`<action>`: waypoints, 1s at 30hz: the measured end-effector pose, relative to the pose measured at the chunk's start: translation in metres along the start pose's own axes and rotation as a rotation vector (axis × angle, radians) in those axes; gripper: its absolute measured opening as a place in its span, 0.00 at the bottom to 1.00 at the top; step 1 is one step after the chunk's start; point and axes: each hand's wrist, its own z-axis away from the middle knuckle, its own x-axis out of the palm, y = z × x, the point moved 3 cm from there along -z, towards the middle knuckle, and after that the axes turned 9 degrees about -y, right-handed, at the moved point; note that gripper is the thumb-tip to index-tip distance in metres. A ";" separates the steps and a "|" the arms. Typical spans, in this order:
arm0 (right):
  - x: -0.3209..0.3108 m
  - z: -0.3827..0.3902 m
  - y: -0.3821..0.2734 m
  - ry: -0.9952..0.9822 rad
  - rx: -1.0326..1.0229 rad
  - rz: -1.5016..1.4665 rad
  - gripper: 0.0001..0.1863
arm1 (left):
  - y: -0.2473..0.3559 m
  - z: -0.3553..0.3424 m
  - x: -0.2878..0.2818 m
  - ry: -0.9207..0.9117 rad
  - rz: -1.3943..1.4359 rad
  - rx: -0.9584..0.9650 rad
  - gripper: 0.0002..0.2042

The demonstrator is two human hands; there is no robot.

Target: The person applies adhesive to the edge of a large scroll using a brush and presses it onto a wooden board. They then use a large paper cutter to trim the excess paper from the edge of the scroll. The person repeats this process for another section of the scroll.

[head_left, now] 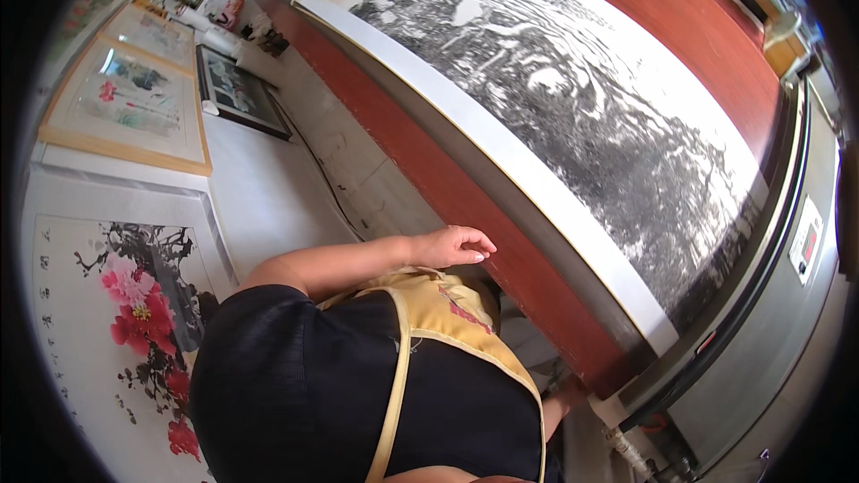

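My left hand (458,246) hangs beside the edge of a red table (429,186), palm down. Its fingers are loosely bent, and nothing shows in them. Low on the right, my right hand (564,395) is by the table's near corner. Its fingers are hidden there, so what it touches or holds cannot be seen. A large black-and-white ink picture (586,116) with a broad white border lies flat on the table, apart from my left hand. I wear a yellow apron (465,313) over a black top.
At the right stands a long grey machine (761,385) with a small control panel (806,241). A flower painting (143,313) and wood-framed picture (121,89) are on the left. Beyond them are a dark-framed picture (240,94), white paper rolls (224,40) and assorted clutter.
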 end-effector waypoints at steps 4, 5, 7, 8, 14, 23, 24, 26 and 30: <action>-0.064 0.013 0.003 -0.790 0.253 -0.457 0.20 | -0.043 0.054 -0.030 0.238 0.485 -0.049 0.16; -0.043 0.022 0.011 -0.163 0.006 -0.031 0.20 | -0.033 0.039 -0.057 0.257 0.545 0.010 0.16; 0.003 0.068 0.014 0.097 -0.104 0.119 0.19 | -0.038 0.041 -0.108 0.393 0.695 0.110 0.14; 0.016 0.091 0.012 0.178 -0.132 0.209 0.19 | -0.054 0.056 -0.134 0.474 0.783 0.159 0.13; 0.146 0.210 0.000 0.464 -0.834 0.679 0.19 | -0.122 0.127 -0.326 0.853 1.173 0.461 0.12; 0.444 0.377 0.076 -0.186 -0.877 0.482 0.14 | -0.198 0.152 -0.588 1.008 1.390 0.629 0.07; 0.457 0.384 0.089 -0.194 -0.851 0.469 0.14 | -0.188 0.159 -0.622 1.044 1.385 0.636 0.06; 0.488 0.398 0.105 -0.209 -0.833 0.522 0.13 | -0.197 0.167 -0.666 1.138 1.404 0.627 0.04; 0.529 0.404 0.124 -0.259 -0.860 0.649 0.14 | -0.186 0.176 -0.722 1.342 1.417 0.581 0.03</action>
